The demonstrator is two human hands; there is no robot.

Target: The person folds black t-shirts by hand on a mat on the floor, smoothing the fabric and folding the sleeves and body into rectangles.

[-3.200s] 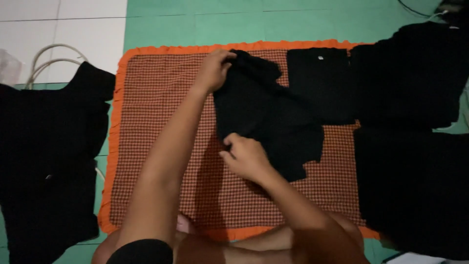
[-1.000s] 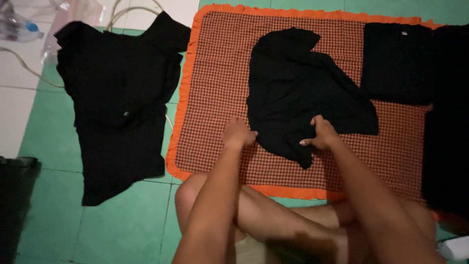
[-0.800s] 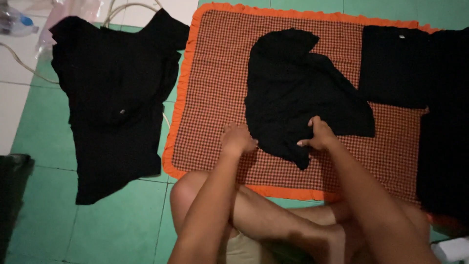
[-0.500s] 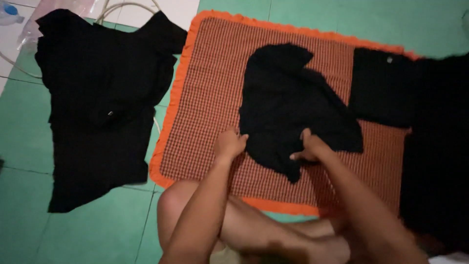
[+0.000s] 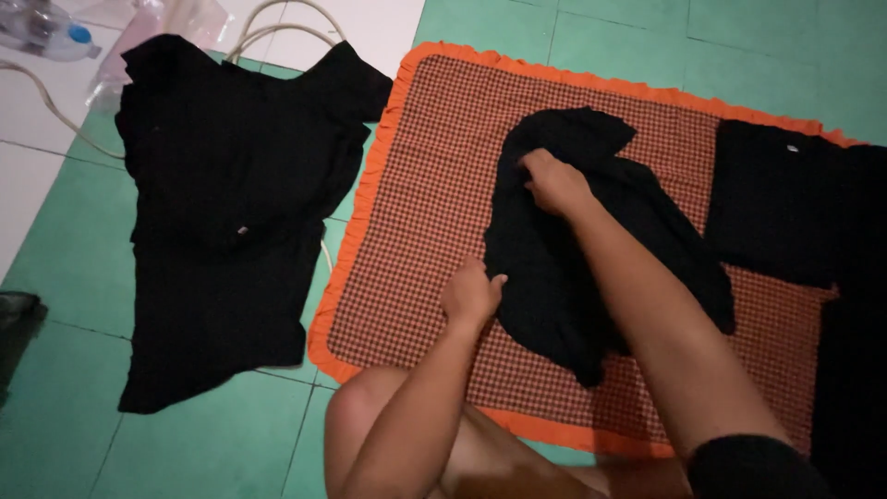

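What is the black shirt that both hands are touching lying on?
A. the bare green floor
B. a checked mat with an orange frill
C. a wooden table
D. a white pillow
B. The black shirt held by the left hand and the right hand lies on the red checked mat with an orange frilled edge.

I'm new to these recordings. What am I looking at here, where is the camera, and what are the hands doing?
No machine here: a person films from a head-worn camera, looking down at their own bare arms. They sit on a green tiled floor before a checked mat with an orange frill. The left hand grips the near edge of a crumpled black garment on the mat; the right hand pinches its upper part. Another black garment lies spread to the left, and a folded black one to the right.
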